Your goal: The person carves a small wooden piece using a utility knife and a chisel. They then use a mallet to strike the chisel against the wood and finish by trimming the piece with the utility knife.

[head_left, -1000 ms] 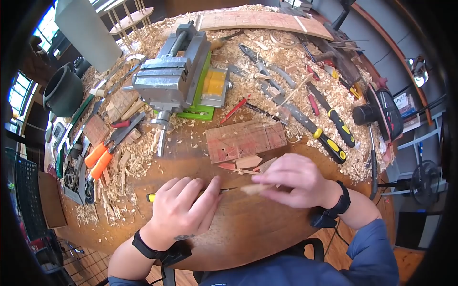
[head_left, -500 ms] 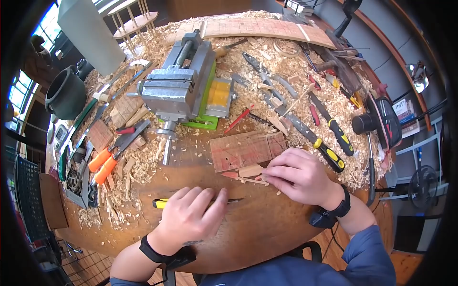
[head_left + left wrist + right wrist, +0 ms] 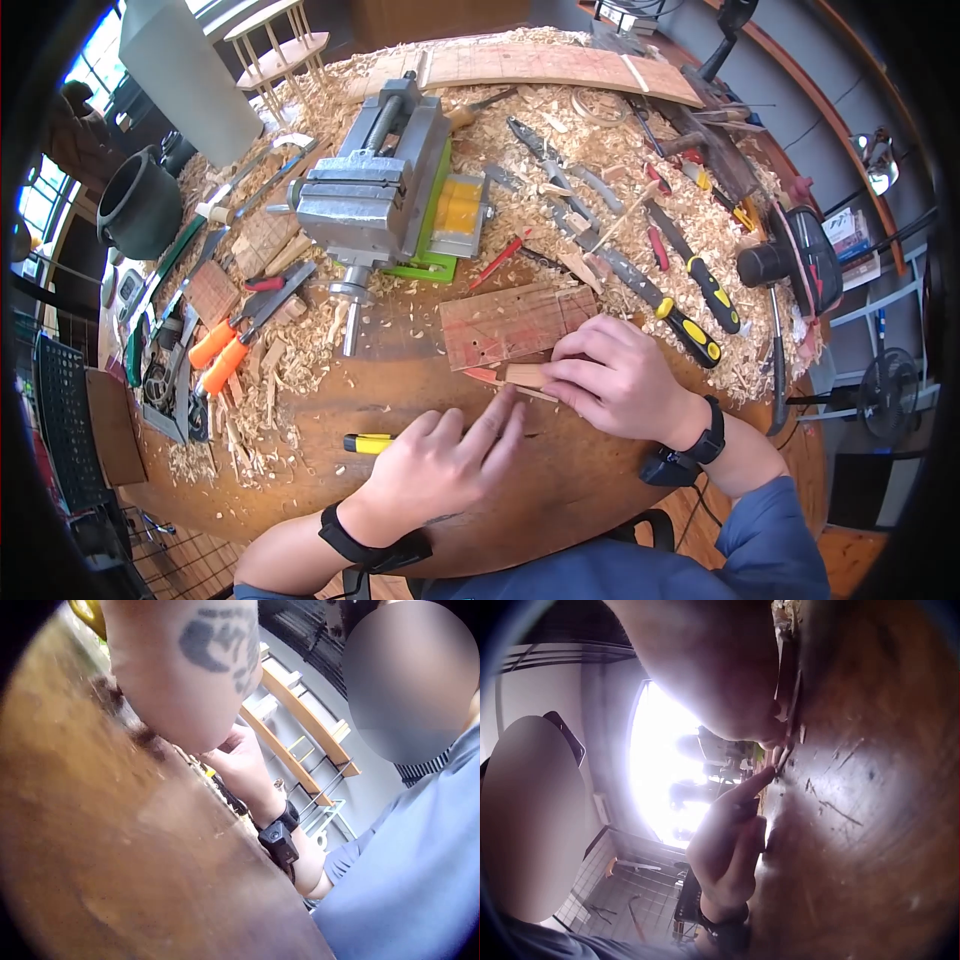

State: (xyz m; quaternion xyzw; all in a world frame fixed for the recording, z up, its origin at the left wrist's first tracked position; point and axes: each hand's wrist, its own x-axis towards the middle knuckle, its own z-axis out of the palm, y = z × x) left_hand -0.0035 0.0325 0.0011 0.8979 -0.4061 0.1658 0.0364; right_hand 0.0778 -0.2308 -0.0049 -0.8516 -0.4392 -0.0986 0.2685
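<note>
My left hand [image 3: 445,465] has its index finger stretched out to the small wood pieces in front of me. Its other fingers curl over a yellow-and-black utility knife [image 3: 368,443], whose handle end sticks out on the left; its blade is hidden in the head view. Across from it, my right hand [image 3: 625,380] pinches the right end of a small wood piece [image 3: 524,375]. A thin wood strip [image 3: 535,394] lies just below that piece, and a red-marked sliver [image 3: 480,375] to its left. Close behind is a flat reddish wooden board [image 3: 510,325].
A steel vise [image 3: 370,195] on a green base stands behind, left of centre. Files with black-and-yellow handles [image 3: 690,330] lie among shavings on the right. Orange-handled tools [image 3: 222,362] are on the left. A red pencil [image 3: 500,260] rests beyond the board.
The right hand has brought a wood piece down beside the board and now pinches a piece there. My left hand has moved right with the knife, its index finger reaching the wood.
</note>
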